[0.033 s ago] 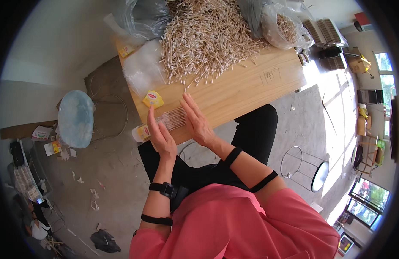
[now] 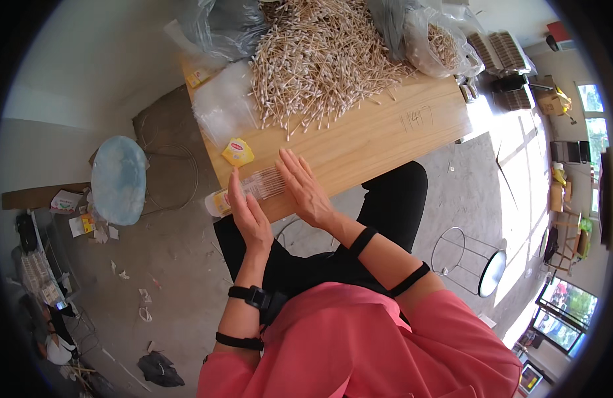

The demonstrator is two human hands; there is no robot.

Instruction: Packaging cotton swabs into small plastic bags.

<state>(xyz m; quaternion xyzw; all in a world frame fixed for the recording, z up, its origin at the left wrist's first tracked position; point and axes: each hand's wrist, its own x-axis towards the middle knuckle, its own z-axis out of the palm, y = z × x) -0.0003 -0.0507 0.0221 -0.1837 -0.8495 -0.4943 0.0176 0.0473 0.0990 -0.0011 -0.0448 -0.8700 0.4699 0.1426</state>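
Observation:
A clear plastic bag of cotton swabs (image 2: 265,183) lies at the near left edge of the table, its swabs side by side in a row. My left hand (image 2: 250,215) is over its left part, fingers straight and thumb apart, covering some of the bag. A white and yellow end of the bag shows past that hand. At the right end of the swabs, my right hand (image 2: 306,192) stands on edge with its fingers stretched out. Neither hand is curled round the bag. Just beyond lies a yellow card label (image 2: 237,152).
A big heap of loose cotton swabs (image 2: 326,63) covers the far part of the wooden table (image 2: 379,123). Flat clear bags (image 2: 223,103) lie left of it; grey plastic bags (image 2: 223,30) stand behind. A blue stool (image 2: 119,180) is at left, a round-topped stool (image 2: 492,273) at right.
The whole view has shifted very slightly. Both hands keep almost the same pose at the bag of cotton swabs.

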